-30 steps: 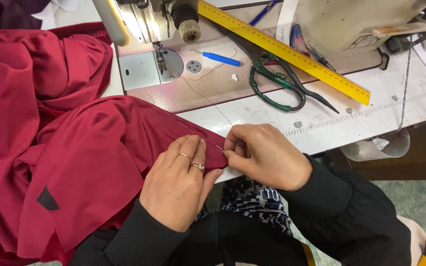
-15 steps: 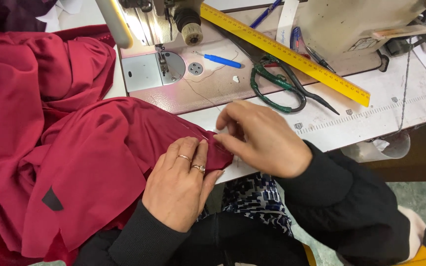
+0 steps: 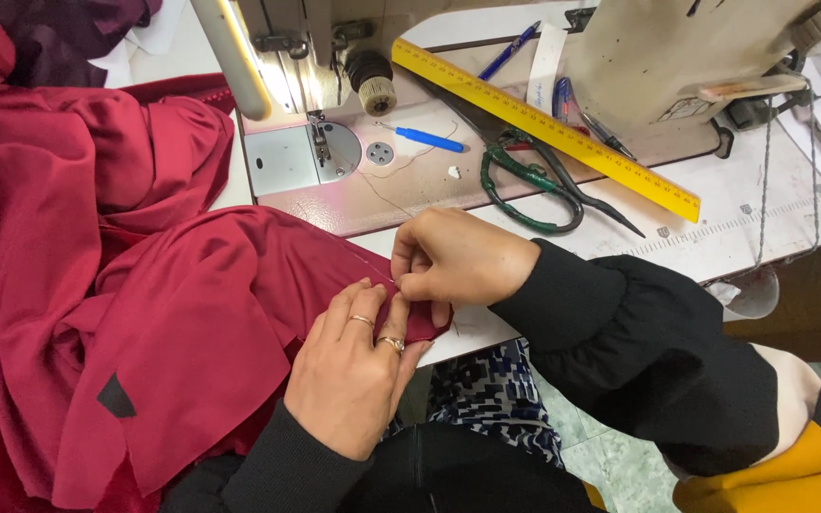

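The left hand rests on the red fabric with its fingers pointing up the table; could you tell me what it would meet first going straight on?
The left hand would almost at once meet the right hand, pinching the red fabric just beyond its fingertips.

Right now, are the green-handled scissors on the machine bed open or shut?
Shut. The scissors lie flat beside the yellow ruler, their dark blades together in a single point and the handle loops close.

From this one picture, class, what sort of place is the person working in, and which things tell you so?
Most likely a sewing or tailoring workshop. A sewing machine stands on the worktable, with a yellow ruler and green-handled scissors beside it, and both hands work the edge of a dark red fabric.
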